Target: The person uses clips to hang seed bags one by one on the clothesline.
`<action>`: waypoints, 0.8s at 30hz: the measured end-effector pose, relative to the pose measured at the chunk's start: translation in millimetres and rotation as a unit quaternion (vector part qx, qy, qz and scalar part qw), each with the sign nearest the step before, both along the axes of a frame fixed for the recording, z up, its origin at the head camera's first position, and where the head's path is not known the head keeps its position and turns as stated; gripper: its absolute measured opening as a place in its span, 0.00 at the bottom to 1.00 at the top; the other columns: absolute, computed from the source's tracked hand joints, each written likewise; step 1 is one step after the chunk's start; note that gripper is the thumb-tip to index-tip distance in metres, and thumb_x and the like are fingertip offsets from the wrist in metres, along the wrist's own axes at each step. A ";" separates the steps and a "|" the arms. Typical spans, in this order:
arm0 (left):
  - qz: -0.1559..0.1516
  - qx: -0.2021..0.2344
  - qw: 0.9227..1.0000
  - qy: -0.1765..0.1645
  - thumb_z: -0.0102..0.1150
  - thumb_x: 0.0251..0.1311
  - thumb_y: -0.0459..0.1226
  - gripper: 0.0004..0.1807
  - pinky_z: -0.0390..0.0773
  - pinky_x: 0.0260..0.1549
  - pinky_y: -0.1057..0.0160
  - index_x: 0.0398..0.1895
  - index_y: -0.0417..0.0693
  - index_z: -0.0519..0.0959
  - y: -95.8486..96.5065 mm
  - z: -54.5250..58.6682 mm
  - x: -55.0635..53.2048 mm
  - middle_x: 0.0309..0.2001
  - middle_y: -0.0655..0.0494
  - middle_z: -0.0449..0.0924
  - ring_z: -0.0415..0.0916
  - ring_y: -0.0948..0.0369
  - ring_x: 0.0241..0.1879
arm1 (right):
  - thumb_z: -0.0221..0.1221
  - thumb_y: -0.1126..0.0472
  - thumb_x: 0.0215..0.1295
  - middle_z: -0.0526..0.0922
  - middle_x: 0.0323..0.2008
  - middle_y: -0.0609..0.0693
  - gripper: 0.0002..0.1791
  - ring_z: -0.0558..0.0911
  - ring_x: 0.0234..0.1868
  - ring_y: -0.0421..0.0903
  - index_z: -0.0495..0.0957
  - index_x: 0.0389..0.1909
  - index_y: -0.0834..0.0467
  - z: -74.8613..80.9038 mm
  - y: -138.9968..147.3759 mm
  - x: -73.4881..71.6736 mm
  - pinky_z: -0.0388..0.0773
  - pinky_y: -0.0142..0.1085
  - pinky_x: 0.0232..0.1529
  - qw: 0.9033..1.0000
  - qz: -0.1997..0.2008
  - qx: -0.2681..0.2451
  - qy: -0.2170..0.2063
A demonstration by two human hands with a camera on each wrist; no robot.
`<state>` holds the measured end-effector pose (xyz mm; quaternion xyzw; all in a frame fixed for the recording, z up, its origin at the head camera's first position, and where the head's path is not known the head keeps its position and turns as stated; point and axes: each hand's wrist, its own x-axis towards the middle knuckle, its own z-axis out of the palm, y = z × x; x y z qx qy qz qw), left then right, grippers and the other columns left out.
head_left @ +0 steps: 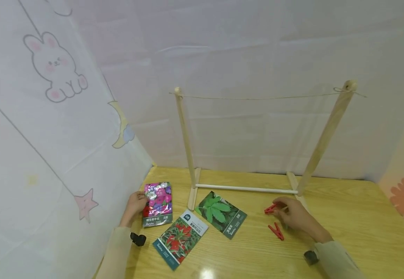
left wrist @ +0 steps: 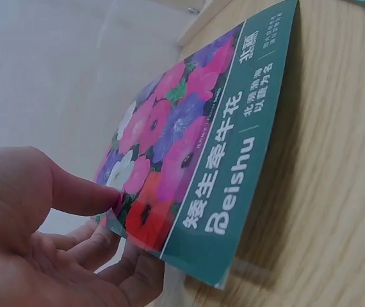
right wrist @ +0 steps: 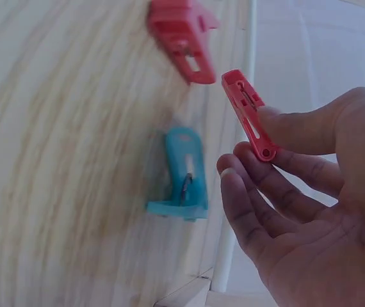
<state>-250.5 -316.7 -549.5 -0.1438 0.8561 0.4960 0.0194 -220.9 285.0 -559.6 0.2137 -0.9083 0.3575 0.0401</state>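
Observation:
My left hand [head_left: 135, 206] pinches the left edge of a seed packet [head_left: 159, 199] with pink, purple and red flowers. Its thumb lies on the printed face, with the other fingers beneath; the packet tilts up off the wood in the left wrist view. In my right hand [head_left: 295, 216] a red clothespin [right wrist: 248, 114] is held between thumb and fingers. Another red clothespin [head_left: 276, 231] lies on the table just below that hand. A blue clothespin [right wrist: 186, 176] shows in the right wrist view, mostly hidden by the hand in the head view.
Two more seed packets lie on the table, one with red flowers [head_left: 181, 239] and one with green leaves [head_left: 221, 214]. Behind them stands a wooden frame [head_left: 185, 141], a string [head_left: 257, 98] tied between its posts and a white bar [head_left: 247, 188] low down.

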 end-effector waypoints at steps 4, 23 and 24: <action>-0.006 0.006 1.000 0.005 0.50 0.76 0.31 0.29 0.79 0.65 0.42 0.75 0.22 0.62 3.3 7.2 8.2 0.68 0.21 0.71 0.73 0.34 0.67 | 0.68 0.71 0.69 0.89 0.45 0.57 0.17 0.88 0.43 0.52 0.82 0.57 0.72 8.5 -2.8 3.3 0.88 0.36 0.41 1.000 -0.003 -0.022 -0.004; -0.004 0.008 1.000 0.025 0.50 0.79 0.36 0.29 0.78 0.65 0.42 0.76 0.26 0.64 9.5 30.2 6.7 0.70 0.24 0.71 0.73 0.37 0.68 | 0.70 0.63 0.71 0.90 0.46 0.57 0.17 0.90 0.41 0.48 0.83 0.57 0.65 39.3 -10.7 3.0 0.87 0.32 0.40 0.998 -0.017 -0.052 0.005; -0.006 0.006 1.000 0.030 0.50 0.79 0.36 0.28 0.79 0.62 0.44 0.75 0.27 0.66 9.6 31.6 6.7 0.69 0.25 0.73 0.74 0.38 0.67 | 0.70 0.63 0.71 0.90 0.46 0.57 0.17 0.90 0.41 0.48 0.83 0.57 0.65 40.9 -11.4 2.1 0.87 0.32 0.40 0.998 -0.015 -0.053 0.008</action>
